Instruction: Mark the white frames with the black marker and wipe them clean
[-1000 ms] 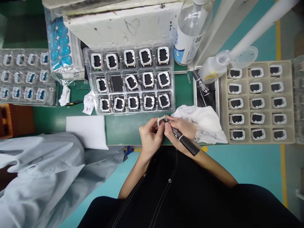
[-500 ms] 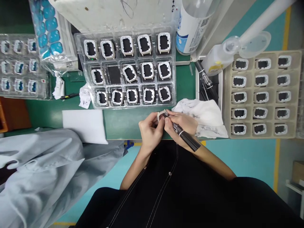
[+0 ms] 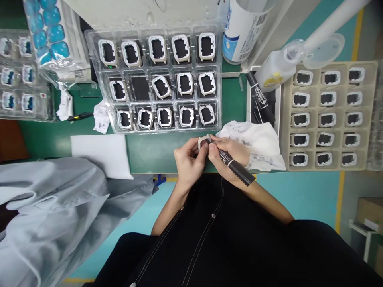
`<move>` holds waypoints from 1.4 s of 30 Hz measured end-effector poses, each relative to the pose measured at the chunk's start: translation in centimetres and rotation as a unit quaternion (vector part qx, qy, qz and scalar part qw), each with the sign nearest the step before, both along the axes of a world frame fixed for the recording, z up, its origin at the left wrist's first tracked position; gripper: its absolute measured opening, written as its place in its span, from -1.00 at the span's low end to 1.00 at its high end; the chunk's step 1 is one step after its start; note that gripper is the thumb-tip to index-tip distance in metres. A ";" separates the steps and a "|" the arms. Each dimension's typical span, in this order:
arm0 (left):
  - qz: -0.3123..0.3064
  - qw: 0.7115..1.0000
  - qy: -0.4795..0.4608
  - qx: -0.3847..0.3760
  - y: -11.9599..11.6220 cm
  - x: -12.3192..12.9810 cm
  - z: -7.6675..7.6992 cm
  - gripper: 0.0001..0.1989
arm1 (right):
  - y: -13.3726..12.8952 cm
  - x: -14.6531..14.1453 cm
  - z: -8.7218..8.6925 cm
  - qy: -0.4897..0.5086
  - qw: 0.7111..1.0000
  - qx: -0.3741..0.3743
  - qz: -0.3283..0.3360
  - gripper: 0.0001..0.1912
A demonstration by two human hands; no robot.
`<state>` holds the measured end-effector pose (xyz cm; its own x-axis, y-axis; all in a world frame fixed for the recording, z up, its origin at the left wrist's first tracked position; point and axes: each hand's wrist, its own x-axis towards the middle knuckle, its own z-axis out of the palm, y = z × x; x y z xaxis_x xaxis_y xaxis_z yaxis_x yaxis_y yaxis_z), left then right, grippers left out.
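Near the table's front edge, my left hand pinches a small white watch-case frame between thumb and fingers. My right hand is closed round a black marker pen, its thick end pointing back toward my forearm. The pen's front end meets the frame between my fingertips, where the exact contact is hidden. Just beyond my hands stands a clear plastic tray with white frames in its pockets; one pocket holds only a dark pad.
A white cloth lies beside my right hand. Further right are more markers, a pump bottle and a beige tray of frames. Left are a white foam sheet and a person's grey sleeve. A labelled bottle stands behind.
The camera view has shifted slightly. Both hands stay together at the table edge, still holding the frame and the marker pen, with the pen's angle slightly changed.
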<state>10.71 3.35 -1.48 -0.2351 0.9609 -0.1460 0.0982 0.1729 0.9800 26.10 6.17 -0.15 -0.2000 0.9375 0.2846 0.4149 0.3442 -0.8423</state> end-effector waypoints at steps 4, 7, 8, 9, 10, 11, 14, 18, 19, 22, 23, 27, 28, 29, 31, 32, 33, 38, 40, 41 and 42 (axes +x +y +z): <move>0.004 1.000 -0.018 -0.001 0.1 0.0 0.0 -0.73 | -0.1 0.0 0.2 0.027 1.000 -0.005 0.000 -0.74; 0.002 0.999 -0.053 -0.011 0.4 0.0 0.4 -0.69 | -0.1 -0.3 -0.5 0.064 0.998 0.016 -0.017 -0.78; -0.001 0.998 -0.065 -0.014 0.6 0.0 0.5 -0.68 | -0.1 -0.4 -0.8 0.079 0.996 0.034 -0.035 -0.82; -0.003 0.997 -0.074 -0.016 0.7 -0.1 0.6 -0.68 | -0.1 -0.5 -1.1 0.089 0.993 0.053 -0.049 -0.84; -0.005 0.997 -0.080 -0.019 0.8 -0.1 0.8 -0.68 | -0.1 -0.6 -1.4 0.092 0.992 0.066 -0.058 -0.85; -0.007 0.996 -0.085 -0.022 0.9 -0.2 0.9 -0.68 | 0.0 -0.7 -1.7 0.088 0.992 0.072 -0.061 -0.86; -0.011 0.995 -0.096 -0.027 1.1 -0.2 1.0 -0.67 | 0.1 -0.8 -2.2 0.076 0.992 0.075 -0.065 -0.84; -0.012 0.996 -0.092 -0.018 1.0 -0.3 0.7 -0.68 | 0.4 -0.8 -2.3 0.086 0.990 0.089 -0.072 -0.83; -0.013 0.996 -0.089 -0.014 0.9 -0.3 0.6 -0.70 | 0.4 -0.9 -2.2 0.085 0.989 0.093 -0.073 -0.84; -0.016 0.996 -0.082 -0.007 0.8 -0.3 0.4 -0.74 | 0.3 -0.9 -1.8 0.089 0.988 0.107 -0.070 -0.87; -0.016 0.997 -0.079 -0.007 0.7 -0.3 0.3 -0.75 | 0.3 -0.9 -1.5 0.090 0.988 0.104 -0.069 -0.88; -0.017 0.998 -0.068 -0.008 0.6 -0.3 0.3 -0.74 | 0.0 -0.8 -0.7 0.089 0.991 0.066 -0.068 -0.87; -0.017 0.997 -0.069 -0.004 0.6 -0.3 0.3 -0.74 | -0.1 -0.8 -0.6 0.089 0.991 0.065 -0.070 -0.87; -0.018 0.997 -0.070 -0.001 0.6 -0.3 0.3 -0.75 | -0.1 -0.7 -0.5 0.089 0.991 0.068 -0.073 -0.87; -0.020 0.997 -0.069 0.005 0.5 -0.3 0.2 -0.76 | -0.1 -0.7 -0.6 0.086 0.991 0.069 -0.073 -0.88; -0.021 0.998 -0.066 0.006 0.5 -0.4 0.1 -0.76 | -0.1 -0.6 -0.6 0.086 0.991 0.069 -0.070 -0.89; -0.020 0.998 -0.063 0.007 0.5 -0.4 0.1 -0.76 | -0.1 -0.6 -0.7 0.088 0.992 0.067 -0.065 -0.89; -0.020 0.998 -0.061 0.013 0.5 -0.4 0.0 -0.76 | 0.0 -0.7 -0.8 0.087 0.991 0.079 -0.067 -0.87; -0.019 0.998 -0.062 0.012 0.6 -0.3 0.0 -0.76 | 0.0 -0.7 -0.7 0.083 0.991 0.083 -0.067 -0.87; -0.016 0.998 -0.063 0.011 0.6 -0.3 0.0 -0.75 | 0.0 -0.7 -0.6 0.084 0.991 0.084 -0.063 -0.87; -0.013 0.998 -0.066 0.010 0.6 -0.3 0.1 -0.75 | 0.1 -0.6 -0.6 0.085 0.991 0.083 -0.059 -0.87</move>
<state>10.44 3.94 -1.40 -0.1898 0.9695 -0.1552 -0.0272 0.1528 0.9879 25.47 6.22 -0.75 -0.0273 0.8893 0.4565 0.3174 0.4408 -0.8396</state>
